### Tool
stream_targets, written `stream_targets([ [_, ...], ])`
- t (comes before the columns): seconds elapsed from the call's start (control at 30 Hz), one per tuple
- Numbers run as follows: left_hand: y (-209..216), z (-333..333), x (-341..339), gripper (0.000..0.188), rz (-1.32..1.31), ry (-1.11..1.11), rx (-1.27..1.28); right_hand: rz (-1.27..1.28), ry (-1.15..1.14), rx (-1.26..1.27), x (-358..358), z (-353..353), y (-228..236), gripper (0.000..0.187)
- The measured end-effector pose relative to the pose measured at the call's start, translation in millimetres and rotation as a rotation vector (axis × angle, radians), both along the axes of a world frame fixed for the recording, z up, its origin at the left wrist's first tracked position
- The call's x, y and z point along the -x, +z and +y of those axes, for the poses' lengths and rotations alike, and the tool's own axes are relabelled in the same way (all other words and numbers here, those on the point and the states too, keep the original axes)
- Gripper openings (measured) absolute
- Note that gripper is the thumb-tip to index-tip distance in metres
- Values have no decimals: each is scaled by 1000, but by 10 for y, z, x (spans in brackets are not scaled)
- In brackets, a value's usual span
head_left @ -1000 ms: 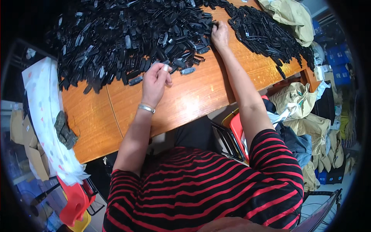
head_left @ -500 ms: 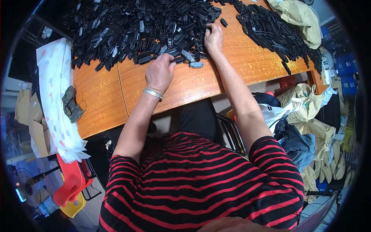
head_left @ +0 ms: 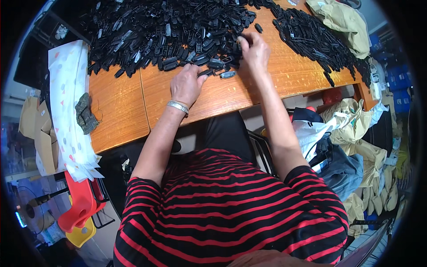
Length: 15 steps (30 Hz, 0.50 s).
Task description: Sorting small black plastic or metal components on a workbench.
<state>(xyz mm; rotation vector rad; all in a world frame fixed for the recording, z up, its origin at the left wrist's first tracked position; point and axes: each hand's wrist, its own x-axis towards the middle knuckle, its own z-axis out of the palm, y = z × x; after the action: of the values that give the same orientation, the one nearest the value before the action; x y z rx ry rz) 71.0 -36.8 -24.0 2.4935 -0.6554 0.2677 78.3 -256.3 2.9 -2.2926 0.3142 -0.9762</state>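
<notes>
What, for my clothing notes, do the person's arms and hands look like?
Short black sleeves with red stripes; bare forearms below. A silvery bracelet circles the left wrist, none the right. The left hand and right hand are both ungloved.

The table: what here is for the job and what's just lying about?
Seems for the job:
big black pile, by left hand and right hand
smaller black pile
table

Seems just lying about:
knit cloth
dotted sheet
tan bag

Out left, a spotted white sheet (head_left: pixel 66 102) runs along the surface (head_left: pixel 118 124), what looks like a dark knitted glove (head_left: pixel 84 115) just beside it; lower down, a red chair (head_left: pixel 79 207) over a yellow seat (head_left: pixel 82 236)! And out right, tan bags (head_left: pixel 356 124) heap up beside blue-grey cloth (head_left: pixel 344 175).
</notes>
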Motion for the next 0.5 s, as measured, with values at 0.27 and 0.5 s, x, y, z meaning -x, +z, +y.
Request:
stream_targets([
  [0.27,-14,179,174,18,370,-60,477,24,288,-331,562,705,-55,19],
  [0.5,-8,140,497,22,436,-151,693,9,403,-586,694,975,-219,18],
])
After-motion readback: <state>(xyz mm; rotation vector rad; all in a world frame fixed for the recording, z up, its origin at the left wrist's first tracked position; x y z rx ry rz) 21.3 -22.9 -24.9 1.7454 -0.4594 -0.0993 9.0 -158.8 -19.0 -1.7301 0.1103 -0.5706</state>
